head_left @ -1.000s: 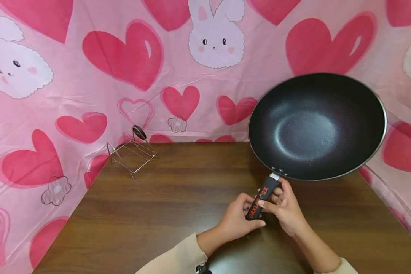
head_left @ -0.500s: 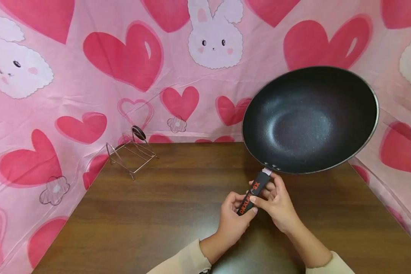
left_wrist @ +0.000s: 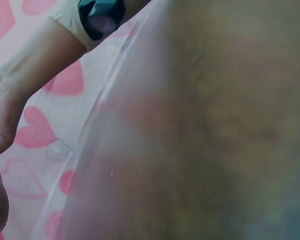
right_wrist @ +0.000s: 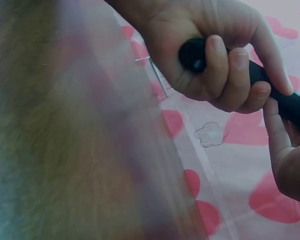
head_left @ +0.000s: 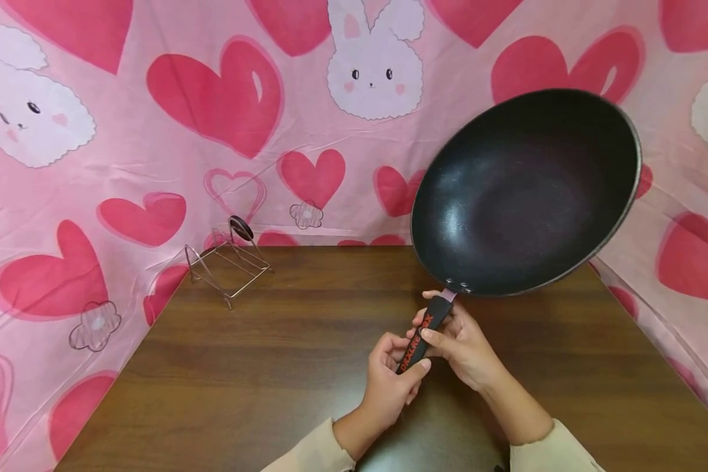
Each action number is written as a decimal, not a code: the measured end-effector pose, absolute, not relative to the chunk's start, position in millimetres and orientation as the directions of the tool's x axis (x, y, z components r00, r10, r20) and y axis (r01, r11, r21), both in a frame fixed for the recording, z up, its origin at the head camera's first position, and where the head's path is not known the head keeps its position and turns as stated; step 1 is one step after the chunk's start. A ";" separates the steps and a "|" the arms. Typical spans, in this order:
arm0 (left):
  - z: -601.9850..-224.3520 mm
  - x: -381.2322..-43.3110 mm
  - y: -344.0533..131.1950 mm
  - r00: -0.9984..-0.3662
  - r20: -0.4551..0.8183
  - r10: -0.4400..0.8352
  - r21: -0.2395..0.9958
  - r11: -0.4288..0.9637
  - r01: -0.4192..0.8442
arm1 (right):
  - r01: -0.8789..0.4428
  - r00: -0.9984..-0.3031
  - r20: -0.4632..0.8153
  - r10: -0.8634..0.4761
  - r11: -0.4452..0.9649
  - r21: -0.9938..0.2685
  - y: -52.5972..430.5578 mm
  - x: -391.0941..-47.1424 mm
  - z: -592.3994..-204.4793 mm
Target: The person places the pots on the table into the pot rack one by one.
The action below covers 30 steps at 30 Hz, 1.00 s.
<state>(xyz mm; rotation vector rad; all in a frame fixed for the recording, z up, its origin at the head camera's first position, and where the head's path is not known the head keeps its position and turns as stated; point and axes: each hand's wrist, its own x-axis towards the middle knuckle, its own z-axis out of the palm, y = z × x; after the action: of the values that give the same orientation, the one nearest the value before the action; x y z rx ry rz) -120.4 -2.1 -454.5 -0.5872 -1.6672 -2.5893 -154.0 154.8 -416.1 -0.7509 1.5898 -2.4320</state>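
Observation:
A black wok [head_left: 525,196] with a thin bright rim is held up over the right part of the table, its inside facing the camera and its right side tilted upward. My left hand [head_left: 389,383] grips the end of its black handle [head_left: 415,344]; in the right wrist view this left hand [right_wrist: 225,70] has its fingers curled round the handle butt. Nearer the wok, my right hand [head_left: 469,351] holds the same handle, thumb on top beside the red lettering. Only part of my right hand [left_wrist: 4,110] shows at the left edge of the left wrist view.
A small wire rack [head_left: 227,269] with a dark round piece at its top stands at the table's back left. The brown wooden table [head_left: 242,367] meets a pink cloth [head_left: 224,98] printed with hearts and rabbits behind and at both sides.
The wok has risen and shifted left, with its right side tilting further up. Both hands have moved a little left with the handle, and the right thumb stays on it.

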 end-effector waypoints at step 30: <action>-454.5 -113.7 -51.3 -0.892 0.139 0.429 0.988 -0.002 0.153 | -0.496 -0.818 0.387 -0.425 0.182 -0.849 121.4 -162.8 -398.5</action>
<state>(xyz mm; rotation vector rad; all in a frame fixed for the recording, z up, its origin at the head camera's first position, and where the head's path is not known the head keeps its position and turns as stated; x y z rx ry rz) -113.7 -51.3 -454.5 -0.7010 -2.3508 -2.2755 -162.8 121.4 -398.5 -0.9615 2.4630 -1.8102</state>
